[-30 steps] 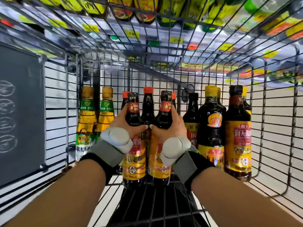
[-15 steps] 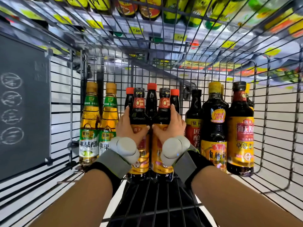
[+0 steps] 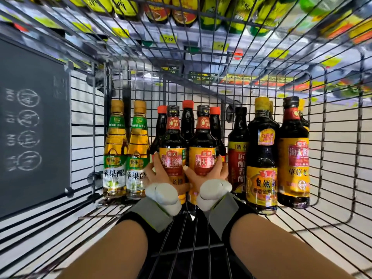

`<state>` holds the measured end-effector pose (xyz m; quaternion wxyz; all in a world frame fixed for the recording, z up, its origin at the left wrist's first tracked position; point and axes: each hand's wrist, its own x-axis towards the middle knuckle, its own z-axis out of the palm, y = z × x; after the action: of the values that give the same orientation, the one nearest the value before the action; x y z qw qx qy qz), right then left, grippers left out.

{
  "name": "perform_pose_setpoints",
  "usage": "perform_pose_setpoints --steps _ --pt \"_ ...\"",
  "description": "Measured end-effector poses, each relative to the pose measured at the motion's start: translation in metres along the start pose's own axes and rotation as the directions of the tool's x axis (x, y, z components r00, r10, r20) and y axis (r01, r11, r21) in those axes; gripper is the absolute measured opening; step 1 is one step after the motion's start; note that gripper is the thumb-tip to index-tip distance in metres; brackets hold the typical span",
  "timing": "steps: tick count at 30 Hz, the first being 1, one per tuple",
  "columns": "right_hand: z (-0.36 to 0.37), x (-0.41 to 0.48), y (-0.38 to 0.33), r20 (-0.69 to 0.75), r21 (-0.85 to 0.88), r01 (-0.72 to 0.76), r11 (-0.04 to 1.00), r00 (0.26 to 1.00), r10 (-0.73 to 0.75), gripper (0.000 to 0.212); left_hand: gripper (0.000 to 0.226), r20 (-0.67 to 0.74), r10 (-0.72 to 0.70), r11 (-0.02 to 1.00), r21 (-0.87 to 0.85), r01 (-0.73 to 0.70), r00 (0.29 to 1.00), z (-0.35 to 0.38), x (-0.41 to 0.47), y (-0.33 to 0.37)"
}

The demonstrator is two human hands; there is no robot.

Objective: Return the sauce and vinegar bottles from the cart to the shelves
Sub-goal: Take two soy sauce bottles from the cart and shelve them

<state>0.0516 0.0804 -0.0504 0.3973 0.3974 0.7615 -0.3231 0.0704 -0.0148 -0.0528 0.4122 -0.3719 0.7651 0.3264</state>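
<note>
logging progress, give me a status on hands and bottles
Left hand grips left dark orange-labelled sauce bottle; right hand grips matching right bottle. Both upright in wire cart. Red-capped dark bottles crowd behind.

SUPERMARKET AISLE: The view comes from inside a wire shopping cart [image 3: 332, 162]. Through its mesh, store shelves [image 3: 237, 78] carry yellow price tags [image 3: 168, 38], one reading 7.50, beneath rows of brightly labelled bottles. In the cart, retail goods stand grouped by brand: two identical apple vinegar bottles [image 3: 115, 150] and several soy sauce bottles [image 3: 173, 150], all with printed Chinese labels. A dark board [image 3: 34, 121] with chalk-like markings hangs on the cart's left wall.
</note>
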Motion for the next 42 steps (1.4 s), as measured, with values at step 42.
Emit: perform_pose_setpoints --steps 42 --pt "-0.055 0.008 -0.007 0.22 0.183 0.023 0.983 0.973 -0.063 0.073 0.078 0.192 0.008 0.89 -0.449 0.08 0.981 -0.031 0.009 -0.001"
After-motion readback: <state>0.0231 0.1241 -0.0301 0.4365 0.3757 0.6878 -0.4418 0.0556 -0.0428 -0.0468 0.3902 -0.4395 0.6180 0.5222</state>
